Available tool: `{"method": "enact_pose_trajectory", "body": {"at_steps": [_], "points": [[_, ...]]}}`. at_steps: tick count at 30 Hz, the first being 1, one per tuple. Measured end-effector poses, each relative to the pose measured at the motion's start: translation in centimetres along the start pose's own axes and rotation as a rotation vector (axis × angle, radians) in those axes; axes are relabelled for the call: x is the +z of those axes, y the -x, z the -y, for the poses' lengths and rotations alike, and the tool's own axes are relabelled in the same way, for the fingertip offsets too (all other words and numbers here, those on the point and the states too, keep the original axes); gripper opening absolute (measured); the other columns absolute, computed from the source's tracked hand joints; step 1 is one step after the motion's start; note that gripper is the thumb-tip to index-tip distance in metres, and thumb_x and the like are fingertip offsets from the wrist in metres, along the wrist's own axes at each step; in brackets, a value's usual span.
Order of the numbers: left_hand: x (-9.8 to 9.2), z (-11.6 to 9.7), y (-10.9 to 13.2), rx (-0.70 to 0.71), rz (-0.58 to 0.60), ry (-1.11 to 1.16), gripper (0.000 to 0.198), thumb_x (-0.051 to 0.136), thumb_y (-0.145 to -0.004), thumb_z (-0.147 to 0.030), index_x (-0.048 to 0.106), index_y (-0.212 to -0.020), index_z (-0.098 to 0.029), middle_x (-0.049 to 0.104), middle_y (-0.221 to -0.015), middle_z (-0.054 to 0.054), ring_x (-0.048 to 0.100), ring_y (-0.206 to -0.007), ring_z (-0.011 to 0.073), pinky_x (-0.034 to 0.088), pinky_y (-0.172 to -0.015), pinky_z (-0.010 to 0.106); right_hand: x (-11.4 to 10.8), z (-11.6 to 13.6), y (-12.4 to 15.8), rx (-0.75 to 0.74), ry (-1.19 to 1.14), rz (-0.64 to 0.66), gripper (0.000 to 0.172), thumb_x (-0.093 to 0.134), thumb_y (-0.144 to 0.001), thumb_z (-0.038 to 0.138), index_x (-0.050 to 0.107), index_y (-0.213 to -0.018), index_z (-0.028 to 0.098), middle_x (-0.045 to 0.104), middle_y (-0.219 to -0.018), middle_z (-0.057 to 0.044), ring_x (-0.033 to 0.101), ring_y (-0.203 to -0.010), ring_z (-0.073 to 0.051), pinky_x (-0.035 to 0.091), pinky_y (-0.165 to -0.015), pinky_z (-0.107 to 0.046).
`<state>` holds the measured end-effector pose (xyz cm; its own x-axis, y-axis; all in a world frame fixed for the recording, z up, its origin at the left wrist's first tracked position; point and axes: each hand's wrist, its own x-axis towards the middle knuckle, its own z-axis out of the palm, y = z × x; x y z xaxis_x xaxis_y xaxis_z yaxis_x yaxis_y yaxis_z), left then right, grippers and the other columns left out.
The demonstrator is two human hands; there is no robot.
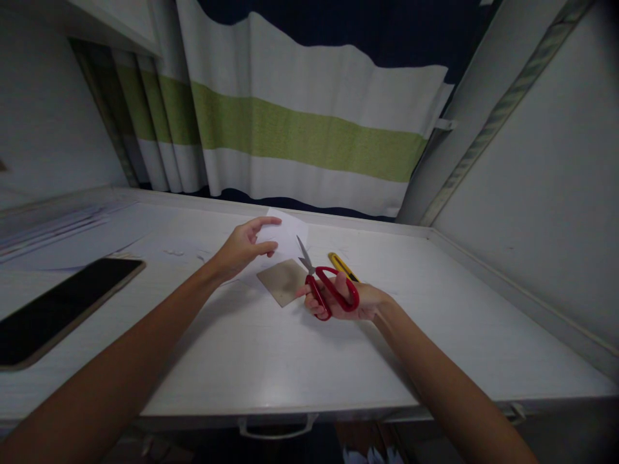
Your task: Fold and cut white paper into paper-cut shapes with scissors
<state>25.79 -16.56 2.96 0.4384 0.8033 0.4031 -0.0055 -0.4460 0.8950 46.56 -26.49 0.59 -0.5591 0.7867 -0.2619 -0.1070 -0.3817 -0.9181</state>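
Observation:
My left hand (251,240) is closed on a small sheet of white paper (291,231), thumb and fingers at its left side. In my right hand (338,299) is a pair of red-handled scissors (313,274), its blades parted slightly and pointing up and left toward the paper. The blade tips are close to the paper's right part; whether they touch it I cannot tell. Below the paper a square brown-grey card (280,282) lies on the white desk (232,367), its right corner near my right fingers. Just behind my right hand lies a yellow utility knife (341,264), partly hidden.
A dark phone (62,303) lies at the left, beside my left forearm. Stacked paper sheets (62,235) are at the far left, with small scraps (174,252) nearby. A striped curtain (309,135) hangs behind the desk, and a raised rim (522,299) runs along its right side.

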Motion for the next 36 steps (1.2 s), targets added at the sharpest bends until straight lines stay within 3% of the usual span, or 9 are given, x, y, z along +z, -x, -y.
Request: {"method": "enact_pose_trajectory", "body": {"at_steps": [4, 16, 24, 30, 36], "points": [[0.05, -0.13, 0.03, 0.001, -0.006, 0.006, 0.041, 0.059, -0.064, -0.015, 0.050, -0.104, -0.014, 0.050, -0.098, 0.005, 0.046, -0.057, 0.0050, 0.041, -0.052, 0.020, -0.18, -0.13, -0.02, -0.001, 0.046, -0.052, 0.047, 0.029, -0.081, 0.052, 0.053, -0.090, 0.013, 0.047, -0.080, -0.007, 0.046, -0.069, -0.013, 0.041, -0.065, -0.026], [0.06, 0.01, 0.03, 0.005, 0.020, 0.006, 0.041, 0.059, -0.064, -0.016, 0.050, -0.105, -0.014, 0.049, -0.102, 0.006, 0.047, -0.059, 0.0057, 0.042, -0.052, 0.020, -0.27, -0.06, -0.18, 0.006, -0.022, 0.039, 0.047, 0.035, -0.078, 0.054, 0.054, -0.089, 0.012, 0.047, -0.078, -0.006, 0.044, -0.067, -0.011, 0.041, -0.063, -0.024], [0.05, -0.34, 0.16, -0.006, 0.004, -0.040, 0.042, 0.058, -0.064, -0.015, 0.051, -0.106, -0.015, 0.052, -0.096, 0.006, 0.046, -0.055, 0.0054, 0.041, -0.049, 0.020, 0.48, 0.47, 0.10, 0.009, -0.016, 0.020, 0.048, 0.023, -0.084, 0.048, 0.057, -0.088, 0.014, 0.047, -0.072, -0.004, 0.043, -0.058, -0.009, 0.040, -0.057, -0.024], [-0.08, -0.27, 0.10, -0.008, 0.011, -0.015, 0.041, 0.058, -0.064, -0.014, 0.051, -0.105, -0.015, 0.052, -0.091, 0.004, 0.046, -0.055, 0.0055, 0.041, -0.050, 0.020, 0.44, 0.48, -0.08, 0.045, 0.067, -0.047, 0.047, 0.027, -0.083, 0.050, 0.057, -0.088, 0.015, 0.045, -0.069, -0.003, 0.040, -0.055, -0.010, 0.038, -0.054, -0.024], [-0.25, 0.19, -0.06, 0.007, 0.034, 0.024, 0.042, 0.059, -0.065, -0.014, 0.050, -0.106, -0.015, 0.050, -0.098, 0.005, 0.047, -0.061, 0.0069, 0.042, -0.052, 0.020, 0.48, 0.57, -0.13, -0.007, 0.063, 0.004, 0.044, 0.033, -0.080, 0.051, 0.057, -0.091, 0.015, 0.042, -0.067, -0.002, 0.036, -0.054, -0.009, 0.033, -0.050, -0.024]]}}
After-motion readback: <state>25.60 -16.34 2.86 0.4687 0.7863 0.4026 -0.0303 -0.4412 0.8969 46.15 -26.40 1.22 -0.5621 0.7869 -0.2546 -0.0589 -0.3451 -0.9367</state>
